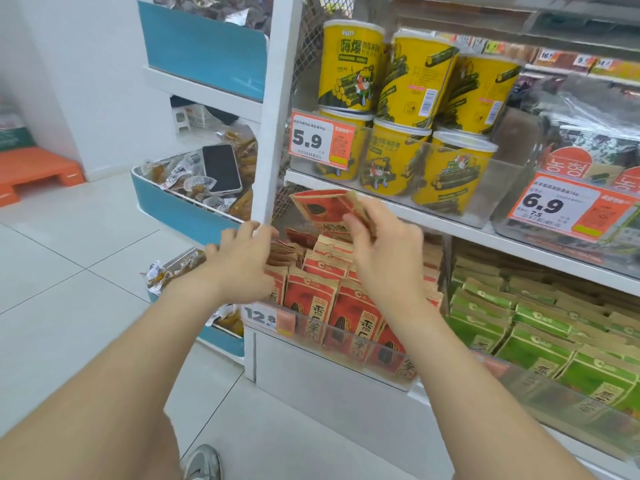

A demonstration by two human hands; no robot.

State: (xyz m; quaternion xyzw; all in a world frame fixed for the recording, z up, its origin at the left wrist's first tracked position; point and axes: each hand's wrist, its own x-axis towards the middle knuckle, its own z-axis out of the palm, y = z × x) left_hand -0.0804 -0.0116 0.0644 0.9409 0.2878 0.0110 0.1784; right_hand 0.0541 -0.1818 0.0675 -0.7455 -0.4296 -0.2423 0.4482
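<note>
Pinching a flat, crinkly red packet (325,207) by its lower edge, our right hand (384,251) holds it tilted just above the rows of red packets (311,299) on the lower shelf (329,393). Fingers and thumb are closed on the papery pouch, which is motion-blurred. Our left hand (242,261) lies against the leftmost packets beside the square white post (277,116), fingers bent; we cannot tell whether they grip anything. A clear plastic rail (374,355) fronts the rows. To the right lie green packets (519,323) of the same matte paper. Above, round yellow tubs (349,67) with pale lids sit in a clear tray (467,202); we count at least six. We count three price tags (320,140) and one glossy black phone (221,169) lying on wrapped snacks (180,174) in a blue bin (173,202).
</note>
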